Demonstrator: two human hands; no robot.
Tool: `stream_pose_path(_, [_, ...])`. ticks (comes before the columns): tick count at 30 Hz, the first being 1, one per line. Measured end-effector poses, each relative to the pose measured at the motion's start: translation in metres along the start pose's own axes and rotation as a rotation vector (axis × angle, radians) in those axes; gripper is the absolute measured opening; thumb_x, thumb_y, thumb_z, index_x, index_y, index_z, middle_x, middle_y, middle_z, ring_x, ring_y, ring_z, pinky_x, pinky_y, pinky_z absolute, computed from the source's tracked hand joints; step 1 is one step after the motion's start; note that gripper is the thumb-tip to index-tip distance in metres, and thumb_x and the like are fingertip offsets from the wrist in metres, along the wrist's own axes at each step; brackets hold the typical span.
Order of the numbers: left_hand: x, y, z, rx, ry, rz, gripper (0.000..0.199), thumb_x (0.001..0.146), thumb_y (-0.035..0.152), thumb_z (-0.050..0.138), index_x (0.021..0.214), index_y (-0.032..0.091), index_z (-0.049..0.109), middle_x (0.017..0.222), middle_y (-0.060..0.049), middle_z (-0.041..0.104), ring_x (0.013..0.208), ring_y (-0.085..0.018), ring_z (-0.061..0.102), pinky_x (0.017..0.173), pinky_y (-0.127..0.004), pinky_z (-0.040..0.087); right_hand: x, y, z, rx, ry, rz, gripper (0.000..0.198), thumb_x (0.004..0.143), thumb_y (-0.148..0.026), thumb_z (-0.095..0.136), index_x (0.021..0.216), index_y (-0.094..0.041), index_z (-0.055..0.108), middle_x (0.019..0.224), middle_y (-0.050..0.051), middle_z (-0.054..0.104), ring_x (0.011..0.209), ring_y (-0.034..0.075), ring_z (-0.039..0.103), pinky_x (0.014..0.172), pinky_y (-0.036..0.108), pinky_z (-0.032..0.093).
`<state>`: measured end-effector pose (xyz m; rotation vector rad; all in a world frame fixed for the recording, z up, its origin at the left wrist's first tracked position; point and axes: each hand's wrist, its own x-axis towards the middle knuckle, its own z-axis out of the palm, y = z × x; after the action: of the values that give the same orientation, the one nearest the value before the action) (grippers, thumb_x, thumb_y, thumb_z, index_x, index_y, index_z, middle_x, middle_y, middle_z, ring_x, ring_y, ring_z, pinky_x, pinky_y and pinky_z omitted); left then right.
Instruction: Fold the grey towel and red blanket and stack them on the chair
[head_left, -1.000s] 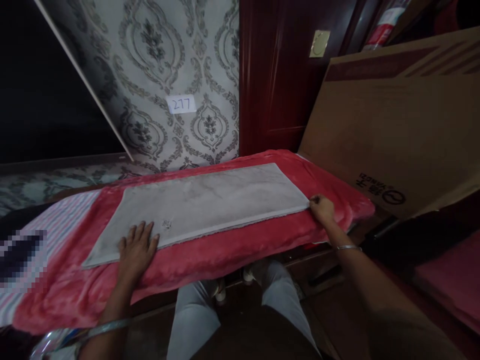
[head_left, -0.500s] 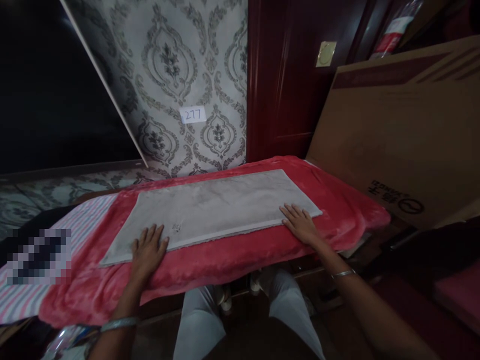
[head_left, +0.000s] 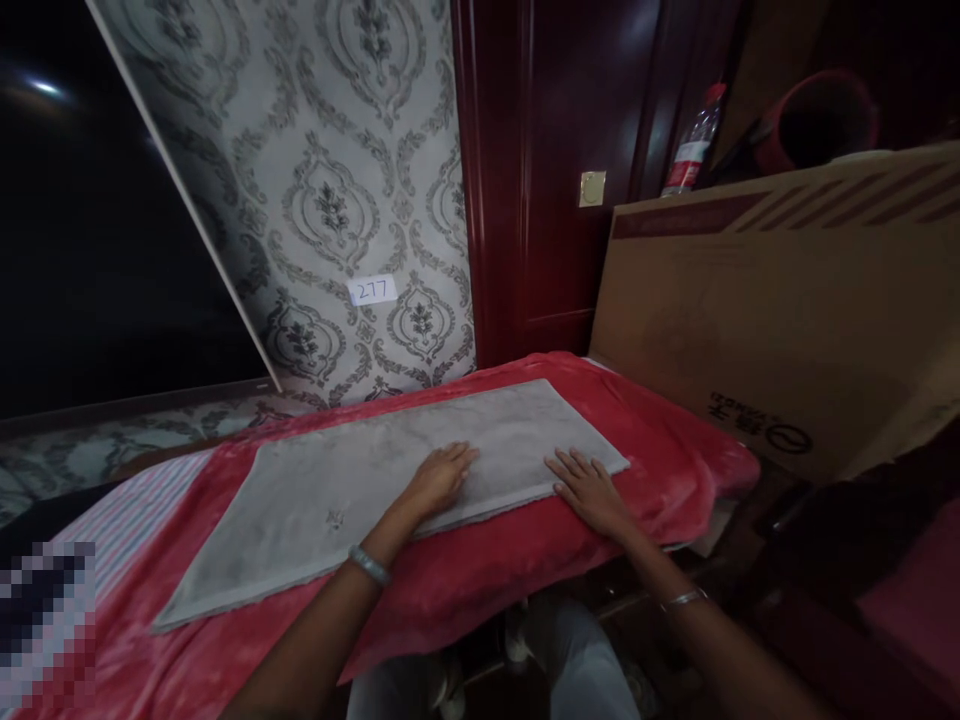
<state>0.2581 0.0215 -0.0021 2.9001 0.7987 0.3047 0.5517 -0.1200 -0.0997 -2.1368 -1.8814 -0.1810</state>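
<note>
A long grey folded cloth (head_left: pixel 300 500), like a towel, lies flat on a red plush blanket (head_left: pixel 660 440). My left hand (head_left: pixel 441 478) rests on the cloth near its middle, fingers stretched out and pointing right, holding nothing. Over the front edge near the right end lies my right hand (head_left: pixel 589 488), palm down with fingers spread. Its fingertips touch the cloth and its heel is over the blanket. A small dark mark shows on the cloth left of my left hand.
A large cardboard box (head_left: pixel 750 320) stands at the right, with a plastic bottle (head_left: pixel 688 155) behind its top edge. A dark screen (head_left: pixel 112 230) is at the left. Striped fabric (head_left: pixel 142 515) shows beyond the blanket's left side. Patterned wallpaper (head_left: pixel 334 205) covers the wall behind.
My left hand has moved right from the cloth's left front edge to its middle. My right hand stays near the right front edge. The view has tilted up and turned slightly right.
</note>
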Motion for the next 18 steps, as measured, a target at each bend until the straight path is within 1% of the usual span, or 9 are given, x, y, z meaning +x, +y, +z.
stream_pose_path(2, [0.025,0.011,0.001,0.0,-0.069,0.062,0.054,0.098,0.028,0.044,0.152,0.025,0.041,0.162,-0.011,0.035,0.151,-0.026,0.03,0.122,-0.054,0.026,0.0,-0.001,0.0,0.005,0.009,-0.003,0.051,0.103,-0.043,0.032,0.152,-0.035,0.043,0.16,0.004,0.037,0.149,0.027,0.031,0.118,0.058,0.027])
stream_pose_path(4, [0.046,0.019,0.006,0.0,-0.106,0.125,0.056,0.099,0.032,0.044,0.155,0.027,0.037,0.165,-0.01,0.029,0.153,-0.027,0.023,0.122,-0.057,0.022,0.0,-0.001,0.0,0.009,0.038,-0.005,0.05,0.103,-0.043,0.032,0.151,-0.035,0.044,0.16,0.004,0.038,0.148,0.027,0.032,0.118,0.058,0.027])
stream_pose_path(6, [0.062,0.023,0.015,-0.005,-0.114,0.187,0.054,0.101,0.035,0.04,0.155,0.029,0.036,0.165,-0.009,0.028,0.154,-0.026,0.021,0.123,-0.057,0.021,0.0,-0.001,0.002,0.015,0.066,-0.009,0.049,0.103,-0.043,0.033,0.151,-0.035,0.045,0.159,0.004,0.039,0.148,0.027,0.032,0.118,0.058,0.028])
stream_pose_path(8, [0.074,0.024,0.027,-0.009,-0.133,0.245,0.053,0.102,0.037,0.037,0.154,0.029,0.037,0.165,-0.009,0.03,0.154,-0.025,0.022,0.123,-0.057,0.021,-0.001,-0.001,0.005,0.022,0.078,-0.015,0.049,0.103,-0.043,0.034,0.15,-0.036,0.045,0.159,0.004,0.04,0.148,0.027,0.032,0.117,0.058,0.028])
stream_pose_path(11, [0.082,0.025,0.045,0.017,-0.168,0.3,0.055,0.101,0.041,0.041,0.154,0.028,0.037,0.165,-0.009,0.03,0.153,-0.028,0.023,0.122,-0.059,0.02,-0.003,-0.001,0.007,0.033,0.081,-0.014,0.049,0.102,-0.042,0.035,0.15,-0.037,0.046,0.159,0.003,0.04,0.148,0.027,0.032,0.117,0.057,0.029])
stream_pose_path(14, [0.08,0.025,0.058,0.04,-0.129,0.31,0.057,0.099,0.041,0.046,0.155,0.03,0.036,0.166,-0.007,0.028,0.154,-0.029,0.019,0.122,-0.06,0.018,-0.002,0.002,0.004,0.04,0.077,0.0,0.048,0.101,-0.041,0.038,0.148,-0.037,0.048,0.158,0.002,0.04,0.147,0.027,0.034,0.116,0.056,0.03])
stream_pose_path(16, [0.078,0.026,0.062,0.026,-0.09,0.316,0.057,0.099,0.041,0.047,0.154,0.032,0.037,0.166,-0.006,0.029,0.154,-0.028,0.019,0.123,-0.059,0.017,0.005,0.002,-0.004,0.055,0.052,0.011,0.046,0.1,-0.041,0.039,0.143,-0.036,0.055,0.153,0.004,0.048,0.142,0.028,0.042,0.113,0.055,0.035])
stream_pose_path(18, [0.076,0.026,0.063,-0.002,-0.071,0.318,0.058,0.098,0.043,0.048,0.154,0.032,0.037,0.165,-0.005,0.031,0.154,-0.027,0.021,0.124,-0.058,0.017,0.018,0.0,-0.012,0.079,0.039,0.041,0.044,0.101,-0.039,0.037,0.135,-0.032,0.064,0.142,0.007,0.06,0.132,0.027,0.053,0.109,0.05,0.04])
